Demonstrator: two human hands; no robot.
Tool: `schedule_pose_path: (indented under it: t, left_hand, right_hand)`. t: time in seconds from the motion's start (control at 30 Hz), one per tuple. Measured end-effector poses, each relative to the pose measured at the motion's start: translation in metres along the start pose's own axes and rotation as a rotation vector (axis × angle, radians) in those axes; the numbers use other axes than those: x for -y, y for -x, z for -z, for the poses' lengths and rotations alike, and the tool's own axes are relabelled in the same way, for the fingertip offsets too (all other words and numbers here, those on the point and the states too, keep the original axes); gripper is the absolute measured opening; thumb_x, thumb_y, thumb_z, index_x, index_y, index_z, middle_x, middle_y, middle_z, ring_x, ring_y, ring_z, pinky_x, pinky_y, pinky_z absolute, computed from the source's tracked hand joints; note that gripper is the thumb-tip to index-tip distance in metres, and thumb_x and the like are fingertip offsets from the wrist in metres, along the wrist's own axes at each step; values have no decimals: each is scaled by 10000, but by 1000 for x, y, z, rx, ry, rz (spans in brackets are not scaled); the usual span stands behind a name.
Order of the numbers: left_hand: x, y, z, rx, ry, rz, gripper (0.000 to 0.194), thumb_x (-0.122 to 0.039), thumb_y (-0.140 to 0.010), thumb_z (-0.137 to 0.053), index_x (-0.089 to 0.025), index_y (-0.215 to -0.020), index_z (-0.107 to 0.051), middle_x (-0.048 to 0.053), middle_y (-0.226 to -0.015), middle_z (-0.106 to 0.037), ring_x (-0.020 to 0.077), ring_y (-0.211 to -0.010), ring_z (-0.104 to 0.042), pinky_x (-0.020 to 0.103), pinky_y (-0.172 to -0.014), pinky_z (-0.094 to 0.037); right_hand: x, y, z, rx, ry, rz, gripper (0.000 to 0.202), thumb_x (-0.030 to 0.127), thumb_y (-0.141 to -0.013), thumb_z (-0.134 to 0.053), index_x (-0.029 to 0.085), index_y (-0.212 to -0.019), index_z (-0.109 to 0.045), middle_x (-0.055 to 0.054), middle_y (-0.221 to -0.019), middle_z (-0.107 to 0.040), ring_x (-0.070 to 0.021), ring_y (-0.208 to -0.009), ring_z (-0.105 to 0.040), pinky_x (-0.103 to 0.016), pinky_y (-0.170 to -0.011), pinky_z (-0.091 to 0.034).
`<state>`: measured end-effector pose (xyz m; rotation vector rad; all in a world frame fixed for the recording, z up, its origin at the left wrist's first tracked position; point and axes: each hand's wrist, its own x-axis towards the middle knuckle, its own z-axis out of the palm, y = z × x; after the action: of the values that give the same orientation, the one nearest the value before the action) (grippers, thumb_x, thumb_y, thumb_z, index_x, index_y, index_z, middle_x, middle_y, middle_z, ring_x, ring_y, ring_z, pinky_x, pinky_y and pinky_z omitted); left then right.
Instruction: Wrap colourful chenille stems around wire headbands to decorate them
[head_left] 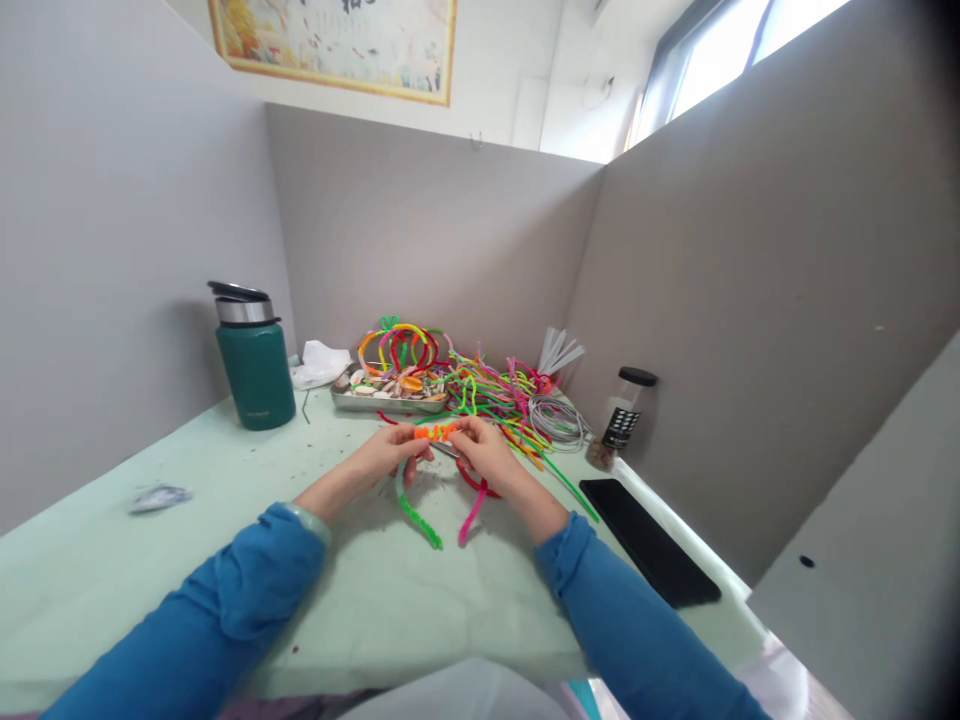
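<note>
Both my hands meet over the middle of the table around a pipe-cleaner headband [435, 433], whose top is wrapped in orange and yellow. My left hand [395, 452] pinches its left end, and my right hand [484, 452] pinches the right end. A pale and green leg [417, 520] hangs below my left hand. A red and pink leg [471, 515] hangs below my right one. Green pipe-cleaner loops [469, 395] stand up just behind the orange part; whether they are joined to it I cannot tell.
Behind my hands is a metal tray [390, 403] of shell-like pieces with finished colourful hoops [405, 345] on top. Loose pipe cleaners [502, 385] and a grey wire coil [559, 422] lie right of it. A green bottle [256, 370], clear jar [621, 420] and black phone [649, 540] flank them.
</note>
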<state>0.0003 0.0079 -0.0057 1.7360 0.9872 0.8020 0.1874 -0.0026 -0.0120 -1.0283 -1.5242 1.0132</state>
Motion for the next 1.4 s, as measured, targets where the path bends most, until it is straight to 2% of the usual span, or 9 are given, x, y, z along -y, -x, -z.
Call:
schedule_pose_path:
  t: [0.17,0.3,0.4,0.67,0.77,0.93,1.1,1.27,1.4]
  left_hand:
    - [-1,-1,-4,-7,-20,-89,365,-489,-741,-592,-127,-788,-599,16,-643,-637,73,-398,-497,223,-476,-372]
    - [-1,-2,-8,-84,23,-89,370,-478,-705,-627,-150,-858,-554,26,-753,-674,66,-375,-482,214,-410,-356]
    - [0,-3,-9,-125,15,-73,361,-474,-689,-644,-153,-797,-519,32,-742,-681,70,-373,-479,212,-392,-351]
    - [-1,-5,-13,-111,-15,-72,375,-486,-673,-653,-148,-789,-537,27,-720,-675,71,-380,-476,215,-390,-361]
    - [-5,-4,-15,-72,-29,-89,392,-500,-696,-624,-155,-863,-541,-1,-701,-645,57,-357,-434,207,-368,-342]
    - [-8,-1,-17,-97,-81,-68,345,-510,-746,-549,-170,-721,-493,-49,-551,-521,54,-349,-367,196,-335,-280]
    - [-6,-2,-18,-91,-17,-38,312,-491,-761,-525,-188,-727,-457,-63,-524,-483,55,-344,-330,196,-330,-272]
    - [-4,-1,-16,-62,53,-37,322,-494,-767,-539,-184,-736,-457,-77,-504,-430,45,-345,-291,185,-326,-255]
    - [-5,-1,-17,-63,73,-24,331,-501,-770,-545,-187,-739,-444,-90,-490,-392,44,-343,-282,181,-325,-253]
  right_hand:
    - [-5,-1,-5,-32,75,68,102,257,-725,-526,171,-780,-530,41,-575,-527,-81,-461,-428,-194,-435,-331]
    - [-8,-2,-6,-51,96,69,97,259,-739,-509,172,-776,-533,44,-556,-519,-84,-461,-430,-200,-453,-337]
    - [-12,-3,-7,-67,122,81,102,269,-743,-513,172,-767,-535,41,-556,-525,-88,-474,-437,-203,-469,-343]
    - [-15,-2,-6,-27,200,129,99,252,-749,-506,173,-784,-553,28,-589,-554,-104,-522,-473,-216,-507,-363]
    - [-11,1,-7,-30,233,153,106,261,-766,-500,175,-798,-554,27,-599,-555,-105,-532,-478,-217,-520,-367]
    - [-5,4,-7,-27,268,168,123,283,-783,-505,175,-825,-550,27,-597,-568,-104,-532,-492,-213,-518,-371]
    - [2,6,-3,-5,253,99,104,273,-767,-515,171,-763,-536,24,-602,-587,-80,-441,-464,-205,-445,-354]
    - [7,7,-3,102,-9,-109,152,327,-778,-500,180,-803,-524,19,-664,-620,-71,-377,-475,-193,-342,-305]
    - [7,7,-5,102,-144,-141,197,327,-706,-613,162,-787,-542,-8,-729,-647,-66,-421,-502,-183,-344,-324]
